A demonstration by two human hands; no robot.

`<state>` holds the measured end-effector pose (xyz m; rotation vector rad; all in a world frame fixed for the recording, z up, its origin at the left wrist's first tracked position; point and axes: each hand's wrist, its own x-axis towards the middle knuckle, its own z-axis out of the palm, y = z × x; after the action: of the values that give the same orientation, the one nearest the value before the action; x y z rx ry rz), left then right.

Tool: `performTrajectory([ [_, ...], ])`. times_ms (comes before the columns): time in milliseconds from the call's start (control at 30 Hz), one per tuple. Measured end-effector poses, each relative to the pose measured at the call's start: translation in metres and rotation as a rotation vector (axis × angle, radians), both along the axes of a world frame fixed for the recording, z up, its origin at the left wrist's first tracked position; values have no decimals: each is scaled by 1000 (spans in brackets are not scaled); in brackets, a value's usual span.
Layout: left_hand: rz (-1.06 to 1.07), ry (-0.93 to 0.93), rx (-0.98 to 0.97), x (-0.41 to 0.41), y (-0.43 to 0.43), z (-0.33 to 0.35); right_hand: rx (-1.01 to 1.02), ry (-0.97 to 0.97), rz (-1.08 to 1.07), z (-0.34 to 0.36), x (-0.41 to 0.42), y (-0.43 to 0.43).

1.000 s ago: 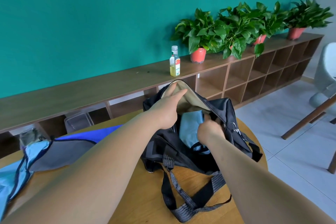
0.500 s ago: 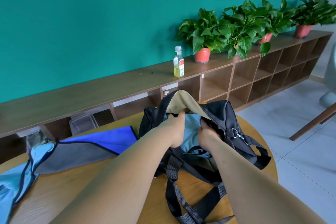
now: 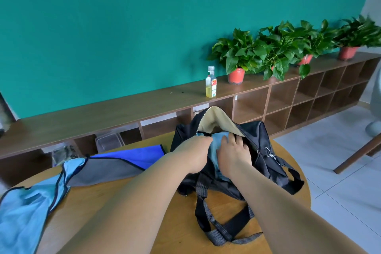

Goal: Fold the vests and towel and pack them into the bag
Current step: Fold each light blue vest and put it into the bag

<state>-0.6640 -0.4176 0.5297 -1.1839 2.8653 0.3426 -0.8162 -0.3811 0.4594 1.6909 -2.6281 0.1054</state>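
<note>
Head view: I look from the wearer's head, forward and down over the round table [image 3: 179,229]; wide-angle, tilted
Nearness: forearms fill the bottom edge; left hand [image 3: 193,151] and right hand [image 3: 233,155] at the bag [image 3: 261,140] sit close, mid-frame
Far field: shelf [image 3: 103,113] and green wall [image 3: 123,27] well behind
Views: I have this one

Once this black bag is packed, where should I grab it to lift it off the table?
Take the webbing handles together at the middle of their loops, reaching down from your near side. They lie slack on the table in front of the black bag, clear of its open zip mouth, and would probably carry the weight evenly.
</note>
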Motion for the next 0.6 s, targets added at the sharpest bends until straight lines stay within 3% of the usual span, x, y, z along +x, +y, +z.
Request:
performTrajectory([
  [67,-56,-66,-69,15,18,0,83,39,168,-13,0,1],
  [167,-158,-206,-169,39,33,-8,233,-20,164,-32,-13,5],
  [500,17,-165,-180,80,41,-8,173,184,296,23,22,17],
  [600,56,-165,-207,95,51,-4,91,135,311,43,49,25],
])
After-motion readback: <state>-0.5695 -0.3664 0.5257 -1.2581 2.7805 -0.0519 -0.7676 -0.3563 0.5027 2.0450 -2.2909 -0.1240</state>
